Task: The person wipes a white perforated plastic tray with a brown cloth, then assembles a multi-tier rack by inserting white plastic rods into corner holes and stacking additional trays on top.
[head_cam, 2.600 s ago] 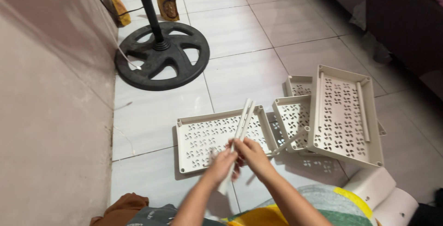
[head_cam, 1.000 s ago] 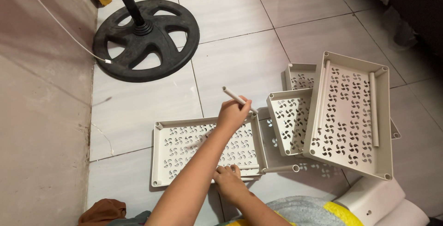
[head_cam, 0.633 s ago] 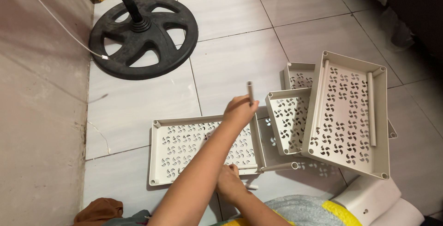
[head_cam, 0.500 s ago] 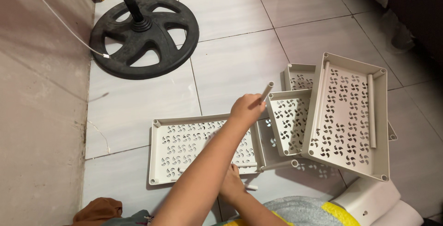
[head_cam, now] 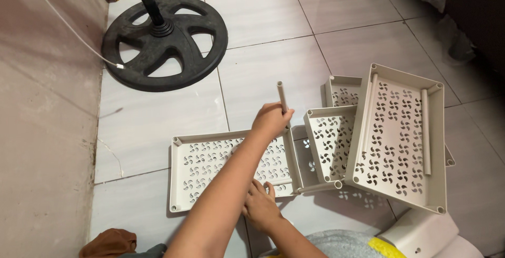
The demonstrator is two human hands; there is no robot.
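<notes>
My left hand (head_cam: pixel 271 121) reaches forward and grips a thin beige plastic rod (head_cam: pixel 282 96), which stands nearly upright over the far right corner of a flat perforated beige tray (head_cam: pixel 210 168) on the tiled floor. My right hand (head_cam: pixel 260 205) rests with spread fingers on the near edge of that tray. Just right of the rod, a smaller perforated tray (head_cam: pixel 329 142) lies tilted, and a larger tray (head_cam: pixel 394 137) with rods lying in it leans over it. Another tray (head_cam: pixel 342 89) peeks out behind them.
A black round fan base (head_cam: pixel 163 42) with its pole and a white cable stands at the far left by the wall (head_cam: pixel 42 131). A white plastic container (head_cam: pixel 426 234) sits at the near right. A brown cloth (head_cam: pixel 108 242) lies at the near left.
My left hand carried one rod from the tray's middle to its far right corner and swung it from leaning right to nearly upright. My right hand stayed on the tray's near edge.
</notes>
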